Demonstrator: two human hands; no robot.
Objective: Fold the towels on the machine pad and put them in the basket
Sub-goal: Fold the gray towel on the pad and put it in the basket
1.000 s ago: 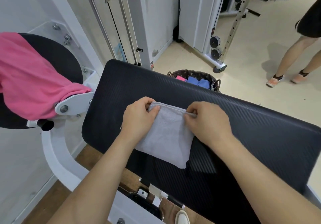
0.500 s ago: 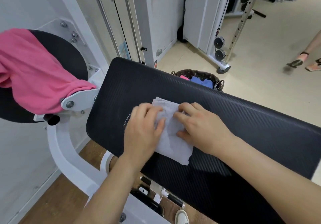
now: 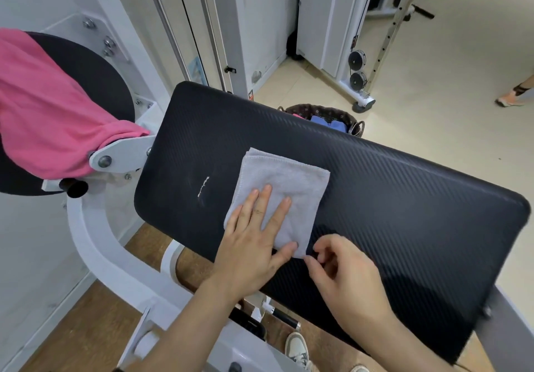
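Note:
A folded grey towel (image 3: 291, 178) lies on the black machine pad (image 3: 404, 198), left of its middle. My left hand (image 3: 254, 241) rests flat on the towel's near half, fingers straight and spread. My right hand (image 3: 344, 273) sits on the pad at the towel's near right corner with curled fingers; its fingertips meet that corner, but a pinch cannot be made out. Behind the pad's far edge stands a dark woven basket (image 3: 326, 110) with folded blue towels (image 3: 328, 123) and a pink one inside. A pink towel (image 3: 43, 111) hangs over the round pad at the left.
White machine frame and cable rods stand behind and left of the pad. A weight rack (image 3: 358, 80) is on the beige floor at the back. Another person's foot (image 3: 511, 98) shows at the right edge. My shoes (image 3: 297, 348) are below the pad.
Both hands slid from the towel's far edge toward me. The left one flattened on the towel and the right one moved off to its near right corner. The towel now lies folded smaller.

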